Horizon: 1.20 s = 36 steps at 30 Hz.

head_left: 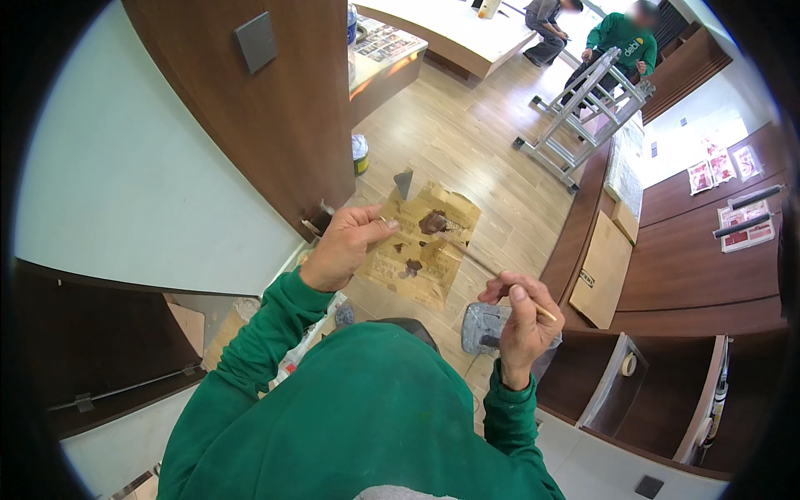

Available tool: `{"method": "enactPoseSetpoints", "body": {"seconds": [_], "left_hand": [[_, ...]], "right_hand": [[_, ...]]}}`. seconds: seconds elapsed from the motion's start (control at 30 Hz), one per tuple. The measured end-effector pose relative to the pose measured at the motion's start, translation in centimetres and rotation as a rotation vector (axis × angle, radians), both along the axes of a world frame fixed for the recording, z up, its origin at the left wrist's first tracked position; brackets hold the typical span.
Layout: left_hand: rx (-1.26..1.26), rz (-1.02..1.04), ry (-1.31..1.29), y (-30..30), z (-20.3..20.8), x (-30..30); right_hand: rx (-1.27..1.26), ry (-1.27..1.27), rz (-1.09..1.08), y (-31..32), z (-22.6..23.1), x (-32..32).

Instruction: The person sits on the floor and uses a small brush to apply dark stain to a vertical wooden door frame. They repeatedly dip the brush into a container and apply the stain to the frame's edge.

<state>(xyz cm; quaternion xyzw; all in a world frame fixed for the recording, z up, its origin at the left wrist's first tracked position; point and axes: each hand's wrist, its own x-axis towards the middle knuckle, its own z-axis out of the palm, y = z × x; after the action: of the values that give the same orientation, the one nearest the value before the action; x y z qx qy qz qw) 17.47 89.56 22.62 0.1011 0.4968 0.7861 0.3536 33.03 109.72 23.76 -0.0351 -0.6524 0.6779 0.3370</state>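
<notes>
My left hand (346, 246) pinches the left edge of a tan printed sheet of sandpaper (454, 271), seen from its paper back. One upper corner is folded over and shows grey. Several dark brown paint smears (410, 268) lie on the paper. My right hand (527, 321) is closed around a thin paintbrush (479, 260), its pale handle end sticking out past the fingers. The brush slants toward the upper left, its tip at the largest smear; whether it touches cannot be made out.
Left stands a brown wood panel (283, 100) with a grey switch plate. A paint can (360, 155) is on the floor beyond. An aluminium ladder (579, 125) stands far right, near a person in green (621, 42); another person crouches behind. Open shelves (658, 400) are at lower right.
</notes>
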Motion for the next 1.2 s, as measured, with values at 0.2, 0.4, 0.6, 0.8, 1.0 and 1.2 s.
{"method": "enactPoseSetpoints", "body": {"seconds": [0.2, 0.4, 0.6, 0.8, 1.0, 1.2], "left_hand": [[0.003, 0.0, 0.016, -0.6, 0.3, 0.0], [0.02, 0.016, 0.014, -1.6, 0.4, 0.3], [0.026, -0.002, 0.012, -2.9, 0.2, -0.1], [0.025, -0.03, 0.03, -4.9, -0.4, -0.9], [0.01, -0.064, 0.031, -6.6, -0.6, -1.9], [0.009, -0.108, 0.044, -7.8, -1.0, -2.6]], "right_hand": [[0.02, -0.036, 0.041, -1.0, 0.1, -0.4], [-0.015, -0.01, -0.026, -1.3, 0.5, -0.6], [-0.005, -0.04, 0.02, -2.6, 0.6, -0.8], [-0.054, -0.068, -0.033, -5.6, 0.2, -1.7], [-0.064, -0.041, -0.093, -7.7, 0.2, -1.7], [-0.007, -0.082, -0.081, -9.9, -0.1, -1.7]]}}
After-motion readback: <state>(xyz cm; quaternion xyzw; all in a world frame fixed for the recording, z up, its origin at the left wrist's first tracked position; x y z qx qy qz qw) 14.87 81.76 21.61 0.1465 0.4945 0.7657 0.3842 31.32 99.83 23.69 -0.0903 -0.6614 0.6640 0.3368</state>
